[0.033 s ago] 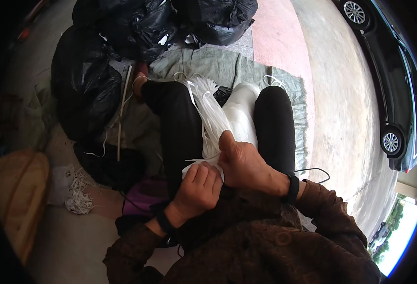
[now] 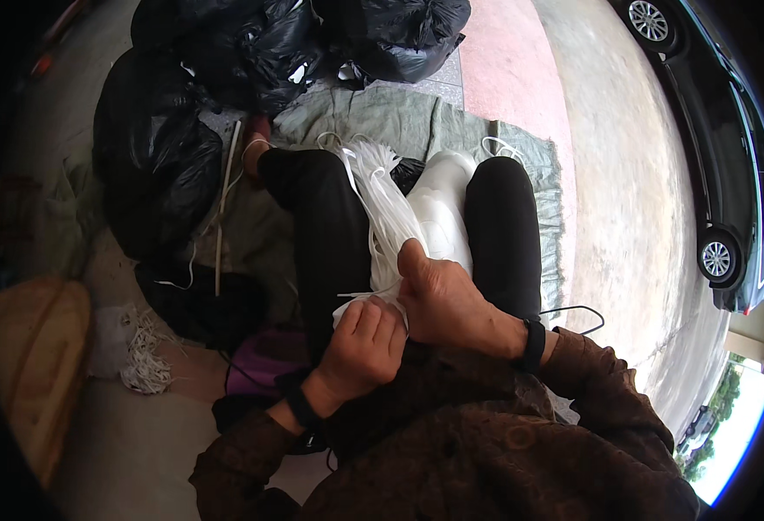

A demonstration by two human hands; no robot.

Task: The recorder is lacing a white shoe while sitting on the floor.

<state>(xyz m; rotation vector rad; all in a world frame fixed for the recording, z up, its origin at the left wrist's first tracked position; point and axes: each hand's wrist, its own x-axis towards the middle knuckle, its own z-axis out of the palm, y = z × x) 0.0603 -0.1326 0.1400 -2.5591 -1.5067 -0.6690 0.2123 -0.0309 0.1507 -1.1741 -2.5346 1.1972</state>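
Observation:
Between my knees lies a long bundle of thin white cords [image 2: 380, 204], its loose ends fanned out at the far end. My right hand [image 2: 451, 304] is closed round the near end of this bundle, thumb raised; its fingers are mostly hidden. Just left of it, my left hand [image 2: 365, 343] is curled into a fist on a thin white sheet [image 2: 340, 311], which shows at the knuckles. A single cord end sticks out above this hand. Beside the bundle, against my right thigh, rests a smooth white shape [image 2: 438, 213] that looks plastic-wrapped.
A green cloth [image 2: 382, 108] is spread under my legs. Full black plastic bags [image 2: 156, 156] stand far left and ahead. A thin pale stick [image 2: 224, 208], a tangle of white cords [image 2: 146, 356] and a wooden board [image 2: 39, 365] are at left. A dark car [image 2: 725, 156] is parked at right.
My right hand has shifted very slightly left. Otherwise nothing has visibly moved.

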